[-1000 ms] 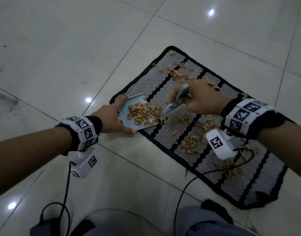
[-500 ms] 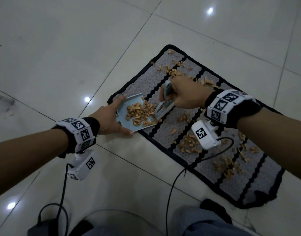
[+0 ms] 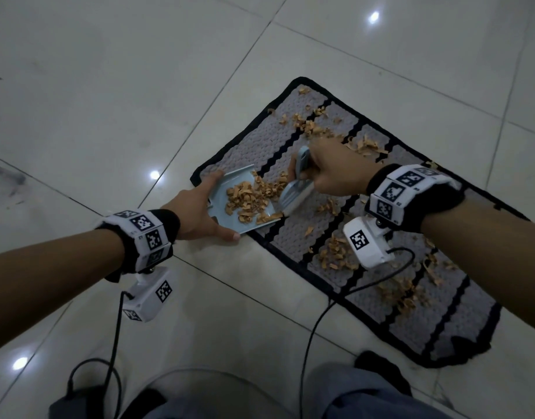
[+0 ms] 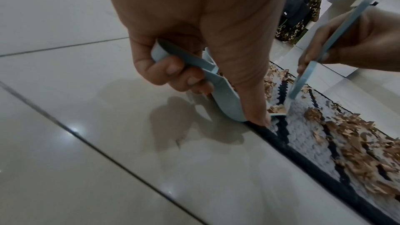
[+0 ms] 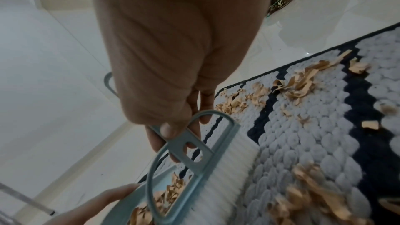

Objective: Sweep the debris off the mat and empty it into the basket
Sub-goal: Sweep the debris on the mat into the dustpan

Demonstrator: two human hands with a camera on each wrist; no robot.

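A grey mat [image 3: 378,237] with black stripes and a black border lies on the tiled floor, strewn with tan shavings [image 3: 335,252]. My left hand [image 3: 196,216] grips a pale blue dustpan [image 3: 229,192] by its rear handle [image 4: 184,61], its lip on the mat's left corner, with a heap of shavings [image 3: 251,201] in it. My right hand [image 3: 326,173] holds a pale blue hand brush [image 3: 296,189] by its looped handle [image 5: 179,141]. The white bristles [image 5: 227,163] meet the mat at the pan's lip. No basket is in view.
Glossy white floor tiles [image 3: 108,101] surround the mat. Camera cables [image 3: 320,322] trail from both wrists across the floor toward my knees [image 3: 229,400]. Another person in patterned clothing [image 4: 301,6] stands in the background by a white step.
My right hand drew the brush leftward across the mat to the dustpan's lip, pushing more shavings into the pan. The left hand kept the pan in place.
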